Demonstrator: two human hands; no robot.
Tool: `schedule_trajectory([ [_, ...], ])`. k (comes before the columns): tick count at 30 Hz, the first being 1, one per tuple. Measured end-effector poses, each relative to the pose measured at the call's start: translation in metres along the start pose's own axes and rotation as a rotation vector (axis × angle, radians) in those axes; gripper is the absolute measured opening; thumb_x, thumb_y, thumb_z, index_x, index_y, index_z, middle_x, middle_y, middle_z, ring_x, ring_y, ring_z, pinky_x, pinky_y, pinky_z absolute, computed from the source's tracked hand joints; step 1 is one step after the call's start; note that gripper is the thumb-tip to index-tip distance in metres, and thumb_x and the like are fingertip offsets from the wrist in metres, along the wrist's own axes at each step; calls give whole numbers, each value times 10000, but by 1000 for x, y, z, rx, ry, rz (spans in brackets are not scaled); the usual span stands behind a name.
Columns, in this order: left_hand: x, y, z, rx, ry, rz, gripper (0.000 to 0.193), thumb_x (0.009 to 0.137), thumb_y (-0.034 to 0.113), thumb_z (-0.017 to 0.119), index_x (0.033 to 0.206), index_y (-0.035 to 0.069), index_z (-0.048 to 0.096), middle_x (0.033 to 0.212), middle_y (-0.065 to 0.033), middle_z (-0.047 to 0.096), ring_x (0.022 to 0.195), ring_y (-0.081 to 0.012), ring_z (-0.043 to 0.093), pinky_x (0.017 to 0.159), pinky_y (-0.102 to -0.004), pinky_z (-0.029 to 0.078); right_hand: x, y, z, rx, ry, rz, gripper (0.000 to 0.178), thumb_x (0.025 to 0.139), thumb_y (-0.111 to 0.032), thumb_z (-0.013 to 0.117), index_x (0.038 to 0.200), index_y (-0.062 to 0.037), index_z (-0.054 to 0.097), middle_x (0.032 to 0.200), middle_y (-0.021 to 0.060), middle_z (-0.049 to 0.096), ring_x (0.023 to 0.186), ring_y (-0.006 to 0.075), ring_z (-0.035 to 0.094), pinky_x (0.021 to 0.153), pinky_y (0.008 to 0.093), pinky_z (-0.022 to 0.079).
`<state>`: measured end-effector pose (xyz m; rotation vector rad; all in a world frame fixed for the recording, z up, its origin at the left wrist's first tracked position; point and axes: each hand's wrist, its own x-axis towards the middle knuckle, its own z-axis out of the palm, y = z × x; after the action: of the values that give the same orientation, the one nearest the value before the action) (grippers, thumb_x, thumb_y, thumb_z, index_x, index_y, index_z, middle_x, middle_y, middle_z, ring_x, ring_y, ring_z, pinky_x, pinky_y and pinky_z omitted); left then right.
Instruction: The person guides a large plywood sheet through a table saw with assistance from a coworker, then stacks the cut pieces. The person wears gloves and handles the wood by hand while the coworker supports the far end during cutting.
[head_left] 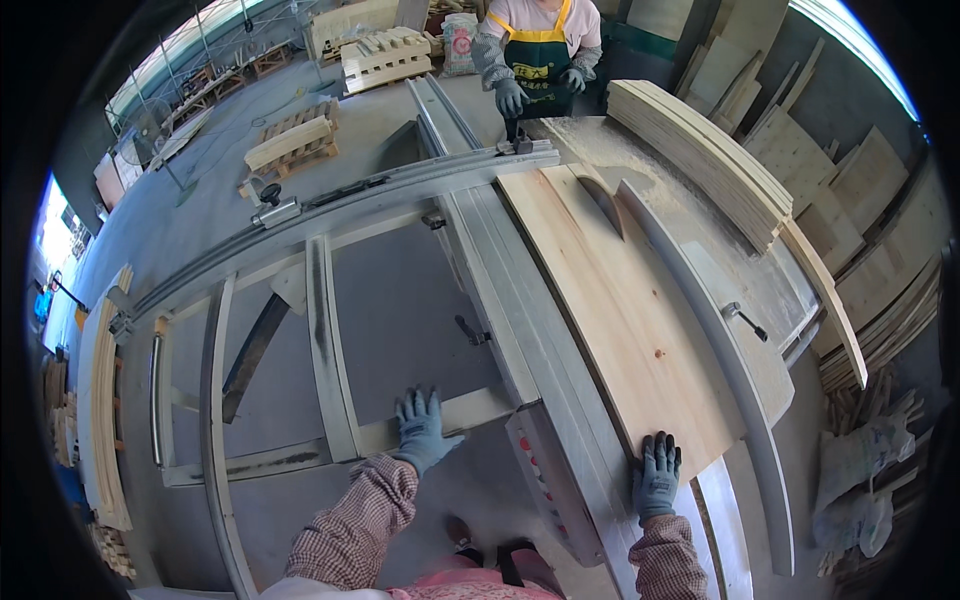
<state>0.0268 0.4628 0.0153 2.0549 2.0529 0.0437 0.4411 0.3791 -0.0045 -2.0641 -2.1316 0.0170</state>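
A long, pale wooden board with a few knots lies flat on a sliding table saw, alongside the metal rip fence. Toward its far end the curved saw blade stands up beside the fence. My right hand, in a blue-grey glove, rests at the board's near left corner with fingers stretched out. Over the near rail of the saw's open outrigger frame, my gloved left hand is spread and holds nothing. Between the frame and the board runs the sliding table.
A co-worker in an apron stands beyond the saw's far end. A stack of long boards sits on the sawdust-covered table at right. Sheets lean against the right wall. A button panel hangs below the sliding table. Pallets stand far left.
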Motion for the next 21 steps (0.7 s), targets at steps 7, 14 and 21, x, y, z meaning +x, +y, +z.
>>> schedule_trajectory([
  [7, -24, -57, 17, 173, -33, -121, 1036, 651, 504, 729, 1423, 66, 196, 1451, -142, 259, 1358, -349, 166, 1090, -565, 36, 4, -5, -2, -17, 11, -3, 593, 853, -233, 519, 1390, -76, 323, 1466, 176, 254, 1367, 344, 204, 1127, 468, 131],
  [14, -21, -56, 20, 231, -81, -174, 1029, 651, 531, 722, 1424, 99, 196, 1449, -112, 267, 1350, -329, 192, 1091, -556, 52, 4, -7, -3, 33, 29, 5, 554, 877, -223, 497, 1390, -95, 331, 1460, 162, 272, 1360, 333, 227, 1126, 454, 152],
  [21, -21, -58, 25, 230, -22, -168, 987, 629, 516, 744, 1386, 112, 256, 1331, -115, 369, 1281, -287, 281, 1094, -548, 60, 1, -4, -2, 47, 87, -5, 599, 833, -246, 552, 1383, -127, 346, 1451, 147, 296, 1363, 316, 224, 1125, 458, 141],
])
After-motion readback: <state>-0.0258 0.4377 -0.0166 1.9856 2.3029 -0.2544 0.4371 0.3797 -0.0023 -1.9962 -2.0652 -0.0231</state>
